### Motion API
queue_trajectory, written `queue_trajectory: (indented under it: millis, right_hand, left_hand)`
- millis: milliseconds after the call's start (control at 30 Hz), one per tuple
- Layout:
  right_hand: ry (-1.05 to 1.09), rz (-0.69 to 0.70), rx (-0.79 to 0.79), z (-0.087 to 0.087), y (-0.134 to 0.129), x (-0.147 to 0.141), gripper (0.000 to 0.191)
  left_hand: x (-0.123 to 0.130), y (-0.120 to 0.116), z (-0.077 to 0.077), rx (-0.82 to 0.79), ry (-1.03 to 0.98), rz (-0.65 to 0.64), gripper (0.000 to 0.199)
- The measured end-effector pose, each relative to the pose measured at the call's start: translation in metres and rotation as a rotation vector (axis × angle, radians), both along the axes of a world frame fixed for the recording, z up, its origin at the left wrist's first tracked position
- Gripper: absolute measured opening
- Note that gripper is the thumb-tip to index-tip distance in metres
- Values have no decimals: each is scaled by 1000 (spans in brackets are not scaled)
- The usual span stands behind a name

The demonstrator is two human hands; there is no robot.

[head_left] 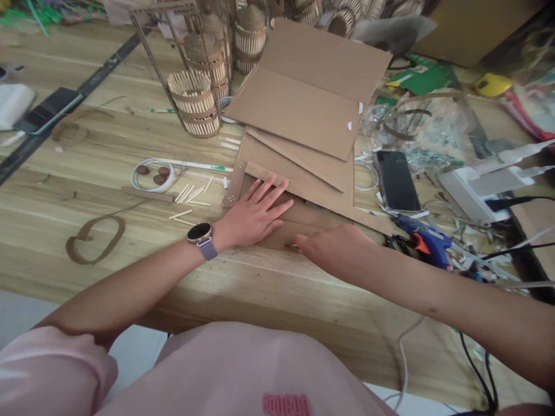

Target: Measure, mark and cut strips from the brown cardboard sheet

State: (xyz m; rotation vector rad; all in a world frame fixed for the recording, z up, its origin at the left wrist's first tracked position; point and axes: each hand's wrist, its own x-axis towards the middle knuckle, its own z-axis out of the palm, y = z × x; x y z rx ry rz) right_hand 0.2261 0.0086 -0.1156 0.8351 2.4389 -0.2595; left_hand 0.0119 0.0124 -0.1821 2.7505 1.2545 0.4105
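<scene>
Cardboard (pixel 318 218) lies beneath spread left fingers (pixel 281 208), while right fingers (pixel 303 241) pinch what may be a blade (pixel 292 246).

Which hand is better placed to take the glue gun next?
Probably the right hand, though it seems to hold a thin object: the blue glue gun lies near its forearm. The left hand is farther, spread on cardboard.

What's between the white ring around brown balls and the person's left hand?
Scattered short pale wooden sticks, then an edge of flat brown cardboard, in the head view.
</scene>
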Motion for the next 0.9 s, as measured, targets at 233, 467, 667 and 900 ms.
queue_trajectory:
  millis: [233,467,667,900]
  right_hand:
    - [-105,52,47,4,0,5,24]
    - [-139,60,56,8,-1,13,33]
    - [-127,87,83,4,-1,20,37]
    - [-184,58,47,8,0,26,34]
  left_hand:
    - [0,-1,-1,7,-11,0,45]
    - [-2,-1,1,-6,-30,-11,45]
    - [-2,-1,0,0,-27,-10,46]
    - [-1,-1,1,17,-14,-15,46]
